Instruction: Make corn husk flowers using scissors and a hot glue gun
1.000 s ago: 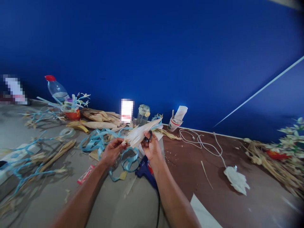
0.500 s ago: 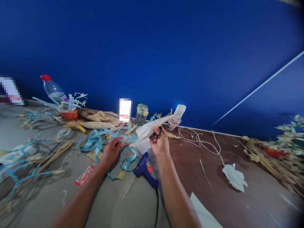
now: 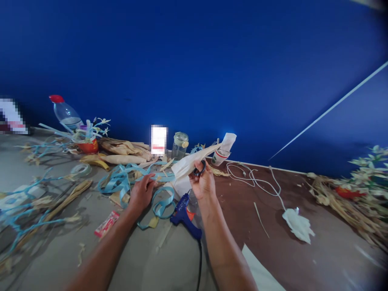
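Observation:
My right hand (image 3: pixel 203 182) is raised above the table, closed round a pale dried corn husk (image 3: pixel 189 163) and the black handles of small scissors (image 3: pixel 200 168). The husk points up to the right. My left hand (image 3: pixel 142 192) is lower, on the table among loops of light blue ribbon (image 3: pixel 127 180), with its fingers curled on a strip. Just below my right hand lies a blue glue gun (image 3: pixel 183 214) with a black cord.
Along the blue wall stand a red-capped plastic bottle (image 3: pixel 65 112), a red bowl with blue stems (image 3: pixel 87 143), a glass jar (image 3: pixel 180 146) and a paper cup (image 3: pixel 220 155). Dried husks (image 3: pixel 125 149), a white cable (image 3: pixel 254 178), a tape roll (image 3: pixel 79 169) and straw flowers (image 3: pixel 354 194) lie around.
My left hand let go of the husk and dropped to the blue ribbon on the table. My right hand moved up and right with the husk and scissors.

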{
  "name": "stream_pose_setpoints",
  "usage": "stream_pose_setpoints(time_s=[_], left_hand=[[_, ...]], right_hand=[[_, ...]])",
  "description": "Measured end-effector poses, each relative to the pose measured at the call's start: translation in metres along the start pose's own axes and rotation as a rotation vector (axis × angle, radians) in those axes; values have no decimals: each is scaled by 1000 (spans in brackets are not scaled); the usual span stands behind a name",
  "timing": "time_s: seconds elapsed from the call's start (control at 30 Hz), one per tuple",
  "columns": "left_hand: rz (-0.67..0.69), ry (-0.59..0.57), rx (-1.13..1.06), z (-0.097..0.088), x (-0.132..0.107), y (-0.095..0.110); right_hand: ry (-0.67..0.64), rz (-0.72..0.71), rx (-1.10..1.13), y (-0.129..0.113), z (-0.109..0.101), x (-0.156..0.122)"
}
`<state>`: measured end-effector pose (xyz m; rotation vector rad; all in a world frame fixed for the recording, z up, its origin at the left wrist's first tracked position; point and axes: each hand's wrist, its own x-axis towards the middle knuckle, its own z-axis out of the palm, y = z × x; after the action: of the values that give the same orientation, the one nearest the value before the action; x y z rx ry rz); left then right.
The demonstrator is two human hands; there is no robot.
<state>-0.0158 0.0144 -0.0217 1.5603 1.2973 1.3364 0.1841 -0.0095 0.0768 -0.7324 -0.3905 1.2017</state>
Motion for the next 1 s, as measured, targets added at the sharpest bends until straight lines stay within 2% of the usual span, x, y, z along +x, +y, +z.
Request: stream_pose_setpoints(time_s=[0.37, 0.53, 0.63, 0.73, 0.87, 1.0], left_hand=[[45, -75, -55, 5, -3, -4], [222, -99, 107, 3, 0, -3], [252, -76, 148, 2, 2, -5], [199, -71, 78, 3, 3, -7], [34, -48, -48, 4, 3, -6], [-70, -13, -71, 4, 3, -4]], right_hand=[[-6, -15, -51, -1, 5, -5], [-55, -3, -19, -5, 9, -11], [-74, 3, -7, -6, 11, -14], [-89, 5, 8, -6, 11, -14], [-104, 3, 9, -5, 11, -15], [-115, -1, 13, -6, 12, -16]])
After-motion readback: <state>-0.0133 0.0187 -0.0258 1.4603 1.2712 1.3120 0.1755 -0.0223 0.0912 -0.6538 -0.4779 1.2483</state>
